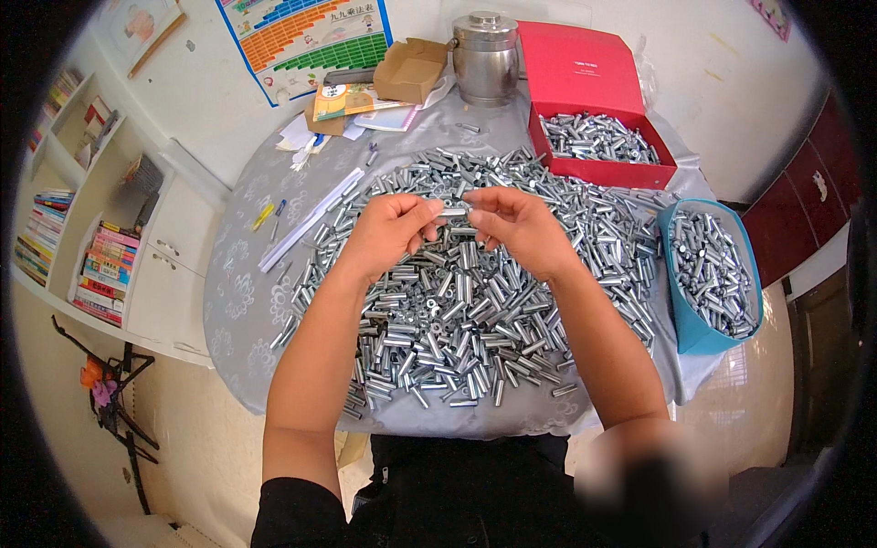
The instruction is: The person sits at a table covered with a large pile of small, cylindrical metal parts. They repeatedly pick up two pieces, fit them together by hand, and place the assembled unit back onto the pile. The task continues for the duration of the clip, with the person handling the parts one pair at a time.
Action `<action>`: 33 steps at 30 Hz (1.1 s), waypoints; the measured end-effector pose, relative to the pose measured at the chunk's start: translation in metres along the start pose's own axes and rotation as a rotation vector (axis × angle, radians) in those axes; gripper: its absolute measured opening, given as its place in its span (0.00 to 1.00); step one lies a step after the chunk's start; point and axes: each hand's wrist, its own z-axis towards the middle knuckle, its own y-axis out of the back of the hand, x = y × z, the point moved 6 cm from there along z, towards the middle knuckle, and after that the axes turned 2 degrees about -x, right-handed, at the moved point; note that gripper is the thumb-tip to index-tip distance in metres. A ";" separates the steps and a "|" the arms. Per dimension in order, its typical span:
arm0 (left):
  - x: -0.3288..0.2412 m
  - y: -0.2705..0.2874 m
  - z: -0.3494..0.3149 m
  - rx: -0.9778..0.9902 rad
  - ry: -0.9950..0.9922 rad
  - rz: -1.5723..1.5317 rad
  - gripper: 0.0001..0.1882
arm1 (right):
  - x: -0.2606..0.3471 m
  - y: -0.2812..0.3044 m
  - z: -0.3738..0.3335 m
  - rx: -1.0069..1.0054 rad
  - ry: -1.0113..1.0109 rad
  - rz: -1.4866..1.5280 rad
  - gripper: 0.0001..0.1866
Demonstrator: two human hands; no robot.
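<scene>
Between my two hands, just above the heap, is a short silver metal tube [454,212]. My left hand [402,228] pinches its left end with thumb and forefinger. At the other end, my right hand [516,226] grips it the same way, its fingers curled in. Whether a second small part is fitted to the tube is too small to tell. Below and around both hands spreads a wide pile of loose metal tubes [466,365], with several small nuts or rings [436,328] among them.
An open red box [603,172] of metal parts stands at the back right; a teal fabric bin [708,342] of them sits at the right edge. A steel pot [486,59], a cardboard box [411,71], papers and pens lie along the back and left of the cloth-covered table [239,333].
</scene>
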 end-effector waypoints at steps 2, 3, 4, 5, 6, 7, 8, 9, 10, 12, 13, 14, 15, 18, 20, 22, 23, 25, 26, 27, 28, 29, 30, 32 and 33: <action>-0.001 0.002 0.000 -0.001 0.005 0.000 0.16 | -0.006 0.001 0.003 0.042 -0.119 -0.078 0.11; -0.002 0.002 -0.001 -0.001 0.006 -0.003 0.16 | -0.010 0.001 0.004 0.064 -0.179 -0.118 0.12; -0.002 0.003 -0.001 -0.002 0.008 -0.007 0.16 | -0.010 0.001 0.005 0.058 -0.152 -0.087 0.13; -0.003 0.005 0.000 -0.010 -0.005 -0.022 0.17 | -0.007 0.000 0.006 0.039 -0.098 -0.054 0.13; -0.004 0.007 0.001 -0.019 -0.017 -0.037 0.17 | -0.004 -0.002 0.006 0.020 -0.044 -0.020 0.12; -0.005 0.008 0.002 -0.026 -0.028 -0.053 0.17 | -0.001 -0.003 0.006 0.000 0.009 0.014 0.12; -0.006 0.009 0.002 -0.026 -0.017 -0.047 0.16 | -0.003 -0.004 0.007 0.021 -0.023 -0.017 0.12; -0.009 0.010 0.001 -0.026 -0.005 -0.041 0.16 | -0.004 -0.004 0.008 0.041 -0.056 -0.048 0.13; -0.012 0.011 0.000 -0.027 0.006 -0.034 0.15 | -0.005 -0.005 0.010 0.062 -0.088 -0.077 0.13; -0.016 0.011 0.001 -0.025 -0.019 -0.025 0.16 | 0.000 -0.006 0.010 0.063 -0.048 -0.080 0.12; -0.018 0.014 0.001 -0.030 -0.030 -0.020 0.16 | 0.005 -0.009 0.010 0.049 0.023 -0.050 0.12; -0.018 0.016 0.001 -0.038 -0.027 -0.019 0.16 | 0.011 -0.011 0.010 0.035 0.095 -0.021 0.12; -0.019 0.019 0.002 -0.046 -0.023 -0.018 0.17 | 0.011 -0.012 0.011 0.040 0.047 -0.052 0.12; -0.020 0.020 0.005 -0.036 -0.024 -0.019 0.18 | 0.011 -0.006 0.015 0.054 -0.081 -0.147 0.13; -0.020 0.019 0.008 -0.028 -0.028 -0.026 0.18 | 0.010 -0.006 0.017 0.041 0.020 -0.065 0.13; -0.020 0.019 0.009 -0.029 -0.034 -0.039 0.18 | 0.012 -0.008 0.017 0.036 0.013 -0.035 0.13; -0.019 0.020 0.009 -0.035 -0.026 -0.036 0.18 | 0.016 -0.010 0.016 0.037 -0.044 -0.046 0.13; -0.019 0.022 0.009 -0.041 -0.015 -0.030 0.18 | 0.017 -0.010 0.017 0.049 -0.058 -0.046 0.12; -0.021 0.020 0.011 -0.032 -0.029 -0.034 0.18 | 0.013 -0.008 0.020 0.059 -0.015 -0.036 0.11; -0.023 0.018 0.012 -0.024 -0.043 -0.039 0.18 | 0.012 -0.006 0.021 0.070 0.028 -0.026 0.11; -0.025 0.017 0.012 -0.021 -0.054 -0.043 0.18 | 0.016 -0.006 0.021 0.050 0.034 -0.027 0.11; -0.025 0.019 0.013 -0.029 -0.050 -0.041 0.18 | 0.021 -0.006 0.021 0.029 0.041 -0.029 0.11; -0.027 0.020 0.014 -0.037 -0.047 -0.039 0.18 | 0.024 -0.006 0.021 0.009 0.048 -0.031 0.11; -0.029 0.019 0.014 -0.038 -0.048 -0.041 0.18 | 0.021 -0.005 0.024 0.015 -0.010 -0.064 0.10; -0.030 0.019 0.014 -0.032 -0.051 -0.047 0.18 | 0.019 -0.005 0.025 0.017 -0.040 -0.080 0.10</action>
